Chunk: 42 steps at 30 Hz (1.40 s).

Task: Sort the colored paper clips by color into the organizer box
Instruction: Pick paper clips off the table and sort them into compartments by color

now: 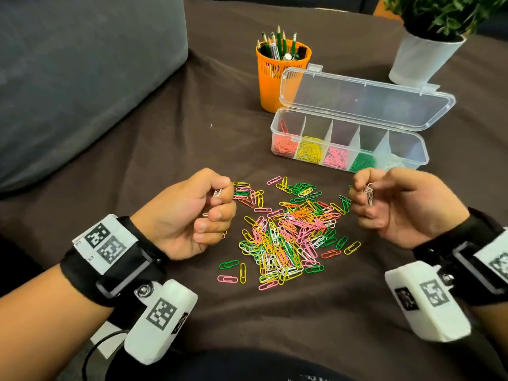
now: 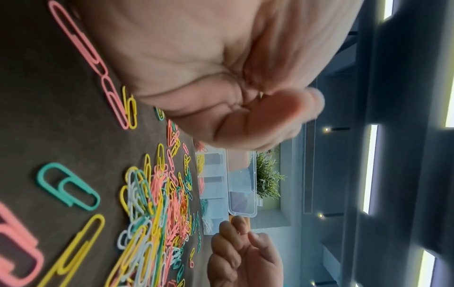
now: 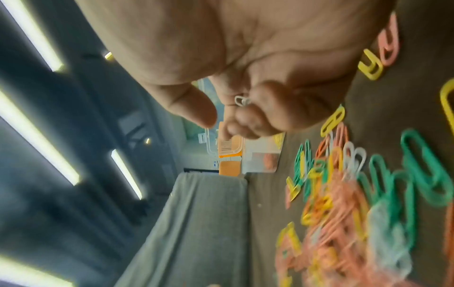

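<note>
White wire paper clips [image 1: 369, 194] are pinched in the right hand [image 1: 404, 204], one in the left hand [image 1: 192, 213]; the clear plastic organizer box's [image 1: 412, 149] far-right compartment likely comes next.

The clip pile [image 1: 286, 232] lies before the organizer box [image 1: 349, 144] (pencil cup [image 1: 280, 78] behind it).

A dark brown cloth [image 1: 275, 320] is spread over the work surface. A grey upholstered cushion [image 1: 82, 78] is set along its left edge. An orange mesh pencil cup [image 1: 277, 75] with green pencils is placed at the back; a white pot [image 1: 420, 60] with a leafy green plant [image 1: 442, 15] is seen at the far right. Long bright ceiling light strips [image 3: 36, 136] and a dark ceiling are shown in the wrist views.
</note>
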### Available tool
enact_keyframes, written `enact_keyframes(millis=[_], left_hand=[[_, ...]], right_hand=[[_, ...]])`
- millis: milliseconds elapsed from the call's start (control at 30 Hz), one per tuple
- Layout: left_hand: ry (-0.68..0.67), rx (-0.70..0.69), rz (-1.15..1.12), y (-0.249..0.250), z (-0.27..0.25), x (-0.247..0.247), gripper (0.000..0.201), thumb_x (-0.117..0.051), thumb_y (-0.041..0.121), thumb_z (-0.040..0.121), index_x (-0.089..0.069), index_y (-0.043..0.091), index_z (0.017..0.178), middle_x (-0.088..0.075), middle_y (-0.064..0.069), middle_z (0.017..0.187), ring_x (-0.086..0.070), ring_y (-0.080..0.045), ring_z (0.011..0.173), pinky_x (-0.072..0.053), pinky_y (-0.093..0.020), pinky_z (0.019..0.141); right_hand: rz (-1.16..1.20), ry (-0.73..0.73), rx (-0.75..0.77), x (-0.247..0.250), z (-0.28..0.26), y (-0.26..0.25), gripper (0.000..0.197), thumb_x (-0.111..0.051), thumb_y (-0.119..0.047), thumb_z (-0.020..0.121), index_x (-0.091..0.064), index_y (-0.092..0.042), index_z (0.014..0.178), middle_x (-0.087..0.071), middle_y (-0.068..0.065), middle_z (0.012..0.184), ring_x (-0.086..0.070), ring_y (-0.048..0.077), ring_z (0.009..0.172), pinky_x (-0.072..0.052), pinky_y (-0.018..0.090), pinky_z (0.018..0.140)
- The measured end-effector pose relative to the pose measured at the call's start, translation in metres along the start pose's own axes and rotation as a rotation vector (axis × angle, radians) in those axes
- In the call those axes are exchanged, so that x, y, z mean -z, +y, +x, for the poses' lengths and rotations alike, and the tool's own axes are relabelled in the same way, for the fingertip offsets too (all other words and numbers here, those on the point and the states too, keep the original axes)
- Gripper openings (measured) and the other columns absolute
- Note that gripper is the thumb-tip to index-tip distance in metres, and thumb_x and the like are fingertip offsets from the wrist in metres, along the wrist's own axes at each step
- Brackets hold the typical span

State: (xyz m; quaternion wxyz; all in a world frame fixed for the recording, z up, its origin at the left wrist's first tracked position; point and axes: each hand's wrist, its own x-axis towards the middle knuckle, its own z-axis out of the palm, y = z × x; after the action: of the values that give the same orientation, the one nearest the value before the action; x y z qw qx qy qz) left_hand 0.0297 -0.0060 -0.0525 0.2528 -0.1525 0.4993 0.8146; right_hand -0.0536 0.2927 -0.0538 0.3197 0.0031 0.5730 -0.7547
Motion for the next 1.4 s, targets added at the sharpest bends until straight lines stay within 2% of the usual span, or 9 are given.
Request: enact_keyframes(millis=[100,200,267,433,567,767,900,1133,1400], left_hand=[[0.016,-0.033,0.041,0.001,-0.002,-0.001,0.023,-0.051,0.018,0.086,-0.064,0.009,0.069,-0.054,-0.005,0.061,-0.051,-0.009,0.041,-0.045,-0.018,0.036],[0.007,-0.081,0.08,0.004,-0.003,0.006,0.02,-0.059,0.002,0.081,-0.075,0.001,0.092,-0.056,-0.007,0.068,-0.051,-0.013,0.052,-0.045,-0.02,0.043],[0.005,-0.129,0.301,0.007,-0.005,0.006,0.016,-0.063,0.008,0.084,-0.073,0.0,0.094,-0.05,0.002,0.06,-0.039,-0.009,0.05,-0.032,-0.018,0.044],[0.052,-0.311,1.738,0.009,-0.011,-0.005,0.009,-0.072,0.039,0.087,-0.074,0.034,0.094,-0.056,0.026,0.058,-0.05,0.007,0.057,-0.032,-0.007,0.056],[0.027,-0.344,2.003,-0.002,-0.006,-0.01,0.027,-0.064,0.051,0.087,-0.067,0.04,0.112,-0.07,0.019,0.098,-0.061,-0.001,0.089,-0.045,-0.02,0.076],[0.038,-0.378,2.127,-0.004,0.002,-0.008,0.018,-0.053,0.044,0.09,-0.061,0.033,0.103,-0.067,0.01,0.099,-0.061,-0.012,0.092,-0.051,-0.031,0.079],[0.05,-0.378,2.1,-0.003,0.001,-0.005,0.018,-0.052,0.045,0.091,-0.058,0.032,0.101,-0.066,0.012,0.099,-0.06,-0.009,0.092,-0.049,-0.03,0.079],[0.153,-0.314,2.02,0.0,0.004,-0.003,0.035,-0.07,0.059,0.079,-0.056,0.035,0.099,-0.05,0.016,0.07,-0.049,-0.004,0.074,-0.039,-0.025,0.067],[0.116,-0.279,1.985,0.001,0.005,-0.003,0.027,-0.071,0.051,0.081,-0.06,0.037,0.102,-0.065,0.019,0.086,-0.056,-0.001,0.081,-0.048,-0.025,0.076]], right_hand=[[-0.732,0.147,0.071,0.001,0.008,0.002,0.018,-0.06,-0.006,0.087,-0.063,-0.013,0.07,-0.045,0.002,0.054,-0.035,0.012,0.044,-0.026,0.021,0.04],[-1.388,0.053,0.109,0.004,0.012,0.002,0.007,-0.076,-0.018,0.077,-0.071,-0.02,0.073,-0.06,-0.003,0.055,-0.046,0.005,0.048,-0.042,0.022,0.053],[-1.492,0.02,0.096,0.003,0.015,0.002,0.007,-0.077,-0.023,0.076,-0.071,-0.024,0.075,-0.057,-0.011,0.05,-0.047,0.002,0.046,-0.038,0.016,0.051],[-1.722,0.029,0.095,-0.008,0.016,0.001,0.007,-0.072,-0.033,0.075,-0.066,-0.031,0.074,-0.062,-0.016,0.065,-0.056,-0.002,0.065,-0.047,0.022,0.068],[-1.722,0.046,0.114,-0.007,0.017,0.001,0.01,-0.074,-0.038,0.072,-0.065,-0.033,0.074,-0.063,-0.013,0.072,-0.057,0.001,0.07,-0.05,0.027,0.071],[-1.716,0.004,0.139,-0.004,0.018,0.003,0.007,-0.067,-0.034,0.077,-0.063,-0.032,0.072,-0.058,-0.014,0.065,-0.054,0.002,0.065,-0.048,0.024,0.068],[-1.545,-0.023,0.097,0.005,0.013,-0.003,0.009,-0.067,-0.026,0.075,-0.062,-0.025,0.068,-0.056,-0.016,0.053,-0.048,0.004,0.051,-0.041,0.017,0.056],[-0.098,-0.247,-0.049,0.017,0.002,-0.023,0.036,-0.071,-0.012,0.046,-0.051,-0.01,0.076,-0.048,0.013,0.069,-0.038,0.015,0.046,-0.026,0.022,0.04],[0.13,0.009,0.137,0.007,0.008,-0.04,0.027,-0.061,-0.014,0.053,-0.051,-0.015,0.077,-0.047,0.004,0.072,-0.03,0.011,0.052,-0.018,0.021,0.044]])
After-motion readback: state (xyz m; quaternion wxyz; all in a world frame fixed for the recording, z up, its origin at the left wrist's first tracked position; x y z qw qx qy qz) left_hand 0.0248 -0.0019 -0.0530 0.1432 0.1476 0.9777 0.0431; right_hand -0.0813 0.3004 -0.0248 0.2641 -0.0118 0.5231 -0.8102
